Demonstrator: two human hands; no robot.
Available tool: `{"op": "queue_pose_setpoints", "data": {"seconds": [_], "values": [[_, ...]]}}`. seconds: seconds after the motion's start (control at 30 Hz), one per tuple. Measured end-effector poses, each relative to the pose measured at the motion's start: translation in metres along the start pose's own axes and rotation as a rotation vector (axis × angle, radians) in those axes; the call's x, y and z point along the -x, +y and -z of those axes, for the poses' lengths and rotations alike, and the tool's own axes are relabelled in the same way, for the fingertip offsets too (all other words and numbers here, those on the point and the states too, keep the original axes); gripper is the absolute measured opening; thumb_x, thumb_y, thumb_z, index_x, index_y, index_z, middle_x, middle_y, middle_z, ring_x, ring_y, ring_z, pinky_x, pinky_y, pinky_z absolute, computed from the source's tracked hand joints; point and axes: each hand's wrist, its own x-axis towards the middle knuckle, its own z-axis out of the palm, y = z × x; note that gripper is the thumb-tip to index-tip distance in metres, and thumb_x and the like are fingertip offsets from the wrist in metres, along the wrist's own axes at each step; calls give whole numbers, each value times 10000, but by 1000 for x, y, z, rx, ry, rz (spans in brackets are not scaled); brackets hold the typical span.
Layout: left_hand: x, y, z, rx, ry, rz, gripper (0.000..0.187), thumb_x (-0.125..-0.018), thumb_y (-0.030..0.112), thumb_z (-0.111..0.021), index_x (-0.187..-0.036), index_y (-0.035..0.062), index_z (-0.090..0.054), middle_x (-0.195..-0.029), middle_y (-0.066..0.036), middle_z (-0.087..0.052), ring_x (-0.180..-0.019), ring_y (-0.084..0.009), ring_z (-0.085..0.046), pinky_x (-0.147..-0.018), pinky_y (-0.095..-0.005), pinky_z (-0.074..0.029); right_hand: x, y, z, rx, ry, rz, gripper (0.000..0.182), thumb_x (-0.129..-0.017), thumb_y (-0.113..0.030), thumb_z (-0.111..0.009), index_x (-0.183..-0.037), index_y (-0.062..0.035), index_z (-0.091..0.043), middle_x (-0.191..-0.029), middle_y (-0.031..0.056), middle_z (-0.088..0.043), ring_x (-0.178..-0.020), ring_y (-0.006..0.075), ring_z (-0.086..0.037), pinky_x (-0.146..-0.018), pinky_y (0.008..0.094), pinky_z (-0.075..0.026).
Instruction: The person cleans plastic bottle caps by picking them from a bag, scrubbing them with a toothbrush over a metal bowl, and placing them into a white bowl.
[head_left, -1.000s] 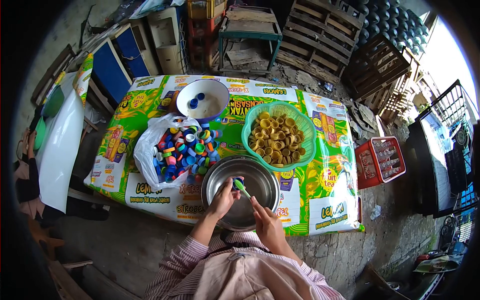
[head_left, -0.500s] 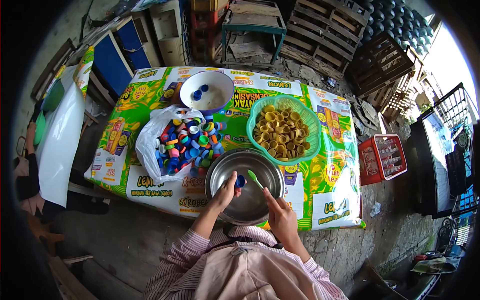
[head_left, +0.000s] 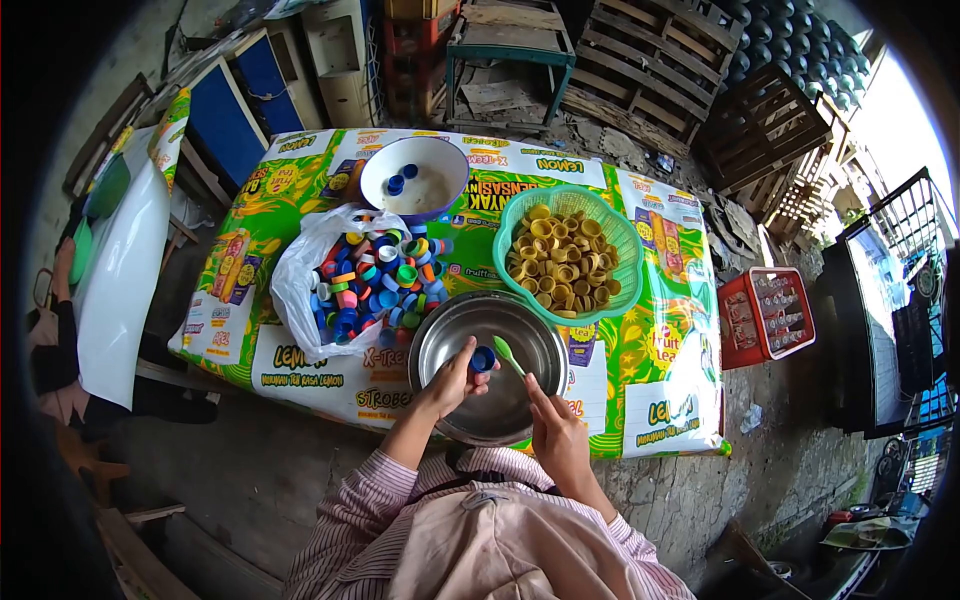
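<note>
Over the steel bowl (head_left: 440,345), my left hand (head_left: 452,388) pinches a dark blue bottle cap (head_left: 484,360) between thumb and fingers, its hollow side facing up toward me. My right hand (head_left: 556,425) is closed round the pale handle of a small tool with a green, leaf-shaped head (head_left: 504,349). The head points up and left, close beside the cap. To the left, a white plastic bag (head_left: 297,290) spills out many coloured bottle caps (head_left: 385,275). A mint green basket (head_left: 628,255) at right holds many yellow-brown caps (head_left: 560,262).
Behind the bag stands a white enamel bowl (head_left: 445,172) with a few blue caps (head_left: 397,182). A printed banner covers the table (head_left: 660,350). A red crate of bottles (head_left: 767,315) is on the floor at right. Another person's arm (head_left: 66,270) shows at far left.
The blue cap in my left hand has turned slightly, showing more of its inside. The green tool head has come a little nearer to it.
</note>
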Motion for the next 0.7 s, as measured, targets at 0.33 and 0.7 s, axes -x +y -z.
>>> {"op": "queue_pose_setpoints", "data": {"seconds": [0.33, 0.7], "values": [[-6, -11, -10, 230, -73, -134, 473, -942, 453, -318, -942, 24, -518, -694, 5, -437, -623, -76, -396, -587, -243, -365, 2, -6, -12, -229, 136, -6, 461, -844, -49, -523, -1283, -170, -450, -675, 134, -498, -524, 299, -513, -498, 399, -413], [-8, -7, -7, -33, 72, -293, 479, -953, 437, -285, -962, 23, -525, -736, -12, -472, -617, -87, -411, -574, -235, -353, 2, -2, -6, -51, 53, 35, 489, -818, -56, -539, -1274, -215, -463, -667, 83, -485, -495, 250, -521, -442, 381, -426]]}}
